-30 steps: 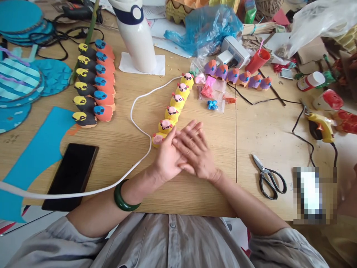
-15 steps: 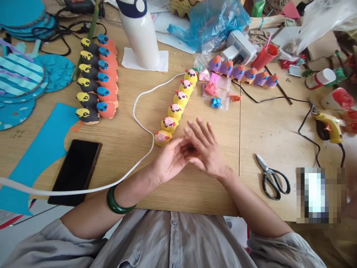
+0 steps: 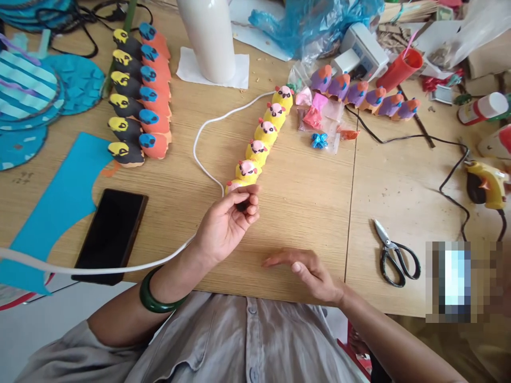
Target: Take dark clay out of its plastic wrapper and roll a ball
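Note:
My left hand (image 3: 227, 226) is closed, its fingers pinched round a small dark lump (image 3: 242, 205), just in front of the nearest piece of a yellow row (image 3: 266, 133) with pink faces. A green bangle (image 3: 149, 292) circles my left wrist. Lower and to the right, my right hand (image 3: 311, 271) hovers over the table's front part, fingers stretched out and holding nothing. Small bags of pink, red and blue clay (image 3: 313, 117) lie right of the yellow row.
Black-and-yellow pieces (image 3: 128, 103), orange-and-blue pieces (image 3: 155, 96), a phone (image 3: 112, 231) and a white cable (image 3: 195, 143) are on the left. A white bottle (image 3: 211, 42) stands behind. Purple pieces (image 3: 355, 94), scissors (image 3: 395, 255) and a glue gun (image 3: 487, 183) lie right.
My hands, together before, are now apart. The left has moved left and its fingers have closed round the dark lump; the right has dropped toward the table's front edge. The view has shifted slightly.

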`<state>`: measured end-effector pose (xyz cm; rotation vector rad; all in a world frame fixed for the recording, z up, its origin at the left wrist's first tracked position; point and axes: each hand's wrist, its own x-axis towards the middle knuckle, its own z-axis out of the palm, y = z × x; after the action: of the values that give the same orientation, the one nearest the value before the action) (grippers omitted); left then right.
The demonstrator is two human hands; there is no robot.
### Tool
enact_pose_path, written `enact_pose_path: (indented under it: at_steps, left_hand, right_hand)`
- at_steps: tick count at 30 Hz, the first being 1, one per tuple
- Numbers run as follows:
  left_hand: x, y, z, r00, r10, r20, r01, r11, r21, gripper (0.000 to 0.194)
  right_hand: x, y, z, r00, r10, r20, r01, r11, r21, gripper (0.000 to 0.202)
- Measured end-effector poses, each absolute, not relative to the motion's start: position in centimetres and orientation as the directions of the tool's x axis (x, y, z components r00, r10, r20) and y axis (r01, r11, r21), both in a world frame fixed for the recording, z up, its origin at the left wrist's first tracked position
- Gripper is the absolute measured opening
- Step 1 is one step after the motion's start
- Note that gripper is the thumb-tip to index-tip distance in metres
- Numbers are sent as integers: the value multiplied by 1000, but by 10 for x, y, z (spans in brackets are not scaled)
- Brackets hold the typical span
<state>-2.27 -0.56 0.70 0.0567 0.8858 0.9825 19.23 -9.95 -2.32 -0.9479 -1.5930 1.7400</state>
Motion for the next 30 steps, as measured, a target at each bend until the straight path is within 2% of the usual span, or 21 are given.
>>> enact_pose_path:
  at_steps: [5,8,11,12,14,16,17,19,22,26,30]
  left_hand:
    - [-21,-13,-1,256,785,-564,-645,573,505,12]
    - [-22,-22,-5,248,795,-553,-573,581,578,14]
    - [-25,-29,-8,233,794,-562,-516,590,621,14]
    - [-26,-31,-8,239,793,-560,-501,595,629,15]
    - [-28,-34,-9,264,793,-549,-468,603,647,16]
    - [-28,-39,-8,275,801,-532,-432,598,675,16]
    - [-28,-41,-7,267,810,-523,-417,586,695,16]
    - [-29,-45,-6,239,831,-502,-400,555,729,16]
    - [-30,-50,-5,219,849,-481,-372,528,763,17]
    - [-31,-52,-9,216,850,-480,-352,526,774,17]
    - [-26,-51,-15,199,833,-516,-366,552,750,16]
  right_hand:
    - [208,-50,-38,-390,920,-35,236,63,-970,44]
    - [225,-9,-42,-277,950,141,345,235,-908,37]
    - [230,5,-35,-124,959,255,370,283,-885,38]
    - [227,2,-32,-138,950,280,384,312,-869,38]
    - [217,-14,-28,-353,881,314,379,441,-813,40]
    - [202,-35,-31,-696,640,325,253,642,-724,50]
    - [195,-43,-35,-806,515,293,216,716,-664,56]
    - [183,-50,-47,-878,428,215,238,779,-580,69]
    - [182,-33,-63,-895,417,158,285,808,-515,70]
    - [206,23,-68,-847,523,94,433,782,-448,70]
    - [231,78,-65,-781,616,97,534,741,-407,68]
